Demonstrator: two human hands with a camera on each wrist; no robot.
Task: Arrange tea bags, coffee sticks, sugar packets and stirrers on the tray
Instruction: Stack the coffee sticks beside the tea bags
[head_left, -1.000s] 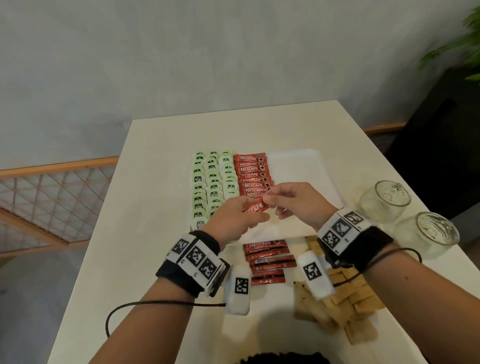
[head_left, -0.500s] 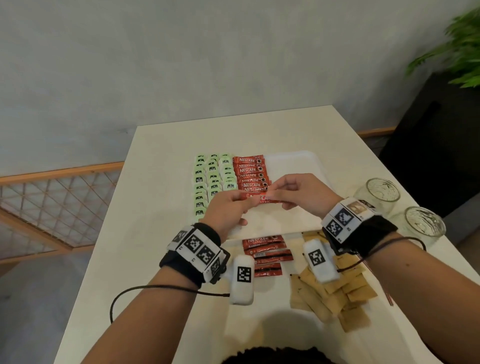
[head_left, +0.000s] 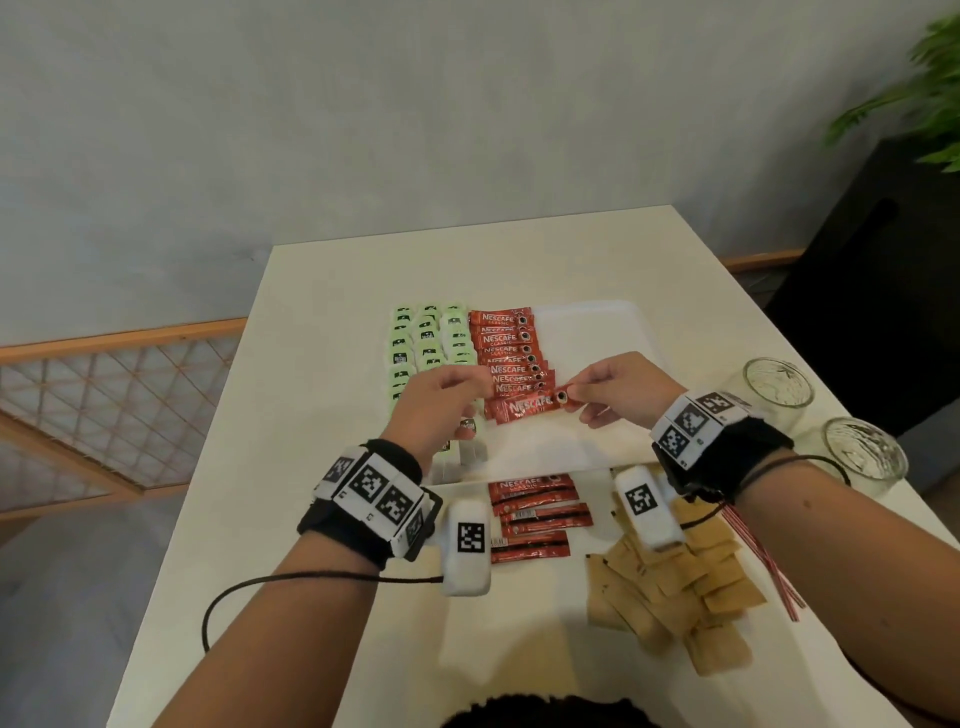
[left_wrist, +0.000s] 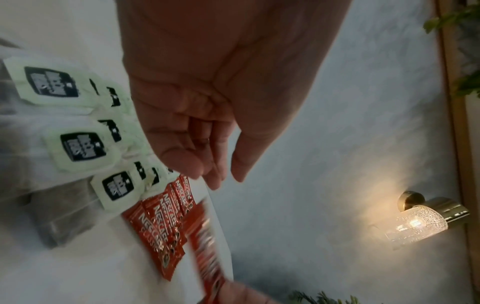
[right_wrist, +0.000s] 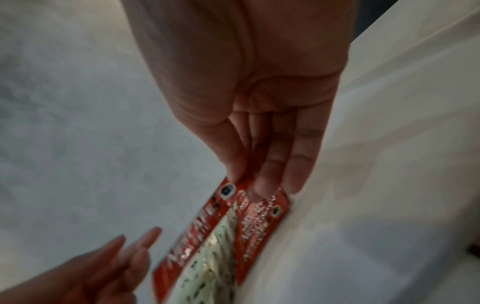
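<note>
Pinching one end of a red coffee stick (head_left: 524, 408) with my right hand (head_left: 621, 391), I hold it just over the white tray (head_left: 587, 332), at the near end of the coffee row (head_left: 506, 348) (green tea bags (head_left: 428, 338) alongside), my left hand (head_left: 441, 402) loosely curled, holding nothing.

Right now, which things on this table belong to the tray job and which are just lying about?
Part of the job:
tray
tea bags
coffee sticks on the tray
coffee stick pinched by the right hand
loose coffee sticks
sugar packets
stirrers

Just lying about:
two glasses
plant
wall lamp
</note>
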